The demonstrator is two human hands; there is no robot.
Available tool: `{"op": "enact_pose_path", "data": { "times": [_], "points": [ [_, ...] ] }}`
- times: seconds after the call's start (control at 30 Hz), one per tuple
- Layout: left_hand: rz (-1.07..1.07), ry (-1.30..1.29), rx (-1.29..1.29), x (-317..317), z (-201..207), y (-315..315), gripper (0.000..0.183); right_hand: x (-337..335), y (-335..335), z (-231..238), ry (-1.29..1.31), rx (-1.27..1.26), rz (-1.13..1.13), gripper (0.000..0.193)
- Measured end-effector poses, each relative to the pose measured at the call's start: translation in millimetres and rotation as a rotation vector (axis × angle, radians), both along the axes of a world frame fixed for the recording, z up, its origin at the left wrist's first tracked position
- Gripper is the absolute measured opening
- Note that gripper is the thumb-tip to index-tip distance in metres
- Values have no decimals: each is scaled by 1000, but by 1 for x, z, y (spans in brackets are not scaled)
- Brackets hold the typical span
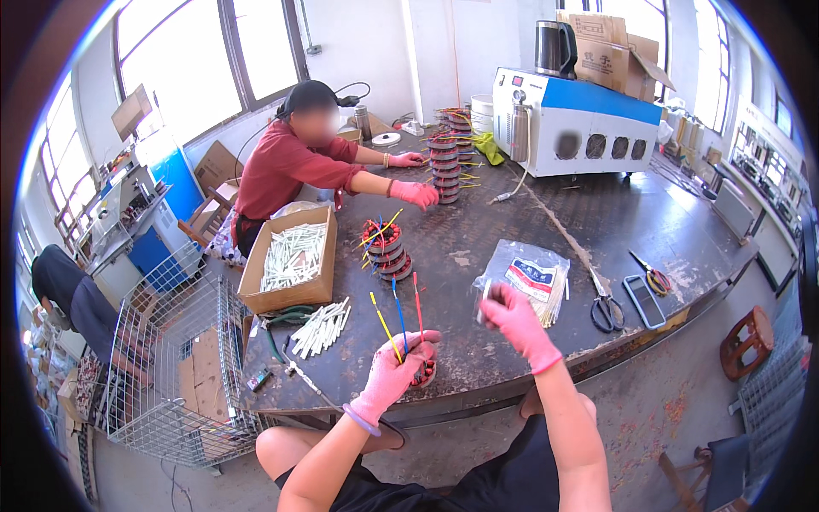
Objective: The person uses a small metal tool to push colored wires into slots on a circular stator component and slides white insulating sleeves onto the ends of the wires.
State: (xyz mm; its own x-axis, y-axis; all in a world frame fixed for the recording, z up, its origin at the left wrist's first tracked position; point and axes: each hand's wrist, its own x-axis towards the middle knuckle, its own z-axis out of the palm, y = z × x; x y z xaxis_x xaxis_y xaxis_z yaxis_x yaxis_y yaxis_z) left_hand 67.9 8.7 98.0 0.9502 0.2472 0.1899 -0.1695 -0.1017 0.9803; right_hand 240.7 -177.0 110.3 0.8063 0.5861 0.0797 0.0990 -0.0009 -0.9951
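Note:
My left hand (394, 369), in a pink glove, grips a round wound coil (424, 372) at the table's front edge; yellow, blue and red wires (398, 314) stand up from it. My right hand (517, 320), also pink-gloved, is raised beside a clear plastic bag of white tubes (531, 278) and pinches a thin white tube (485, 299). A stack of similar coils (384, 249) stands farther back on the dark table (597, 222).
A cardboard box of white tubes (292, 258), loose tubes (321, 328), scissors (604, 305), a phone (644, 300) and pliers (652, 275) lie on the table. A person in red works across it on coil stacks (444, 169). A white-blue machine (577, 121) stands behind; a wire basket (177, 358) is at left.

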Motion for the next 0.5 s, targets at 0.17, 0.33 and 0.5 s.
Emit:
{"op": "enact_pose_path", "data": {
  "times": [0.17,0.33,0.5],
  "points": [
    [24,-74,145,-5,-7,4,25,-37,22,109,-9,400,168,21],
    [48,-97,121,-8,1,-7,24,-41,36,127,-100,287,174,17],
    [53,-103,157,-11,3,-6,24,-47,42,127,-178,196,166,16]
  ]
}}
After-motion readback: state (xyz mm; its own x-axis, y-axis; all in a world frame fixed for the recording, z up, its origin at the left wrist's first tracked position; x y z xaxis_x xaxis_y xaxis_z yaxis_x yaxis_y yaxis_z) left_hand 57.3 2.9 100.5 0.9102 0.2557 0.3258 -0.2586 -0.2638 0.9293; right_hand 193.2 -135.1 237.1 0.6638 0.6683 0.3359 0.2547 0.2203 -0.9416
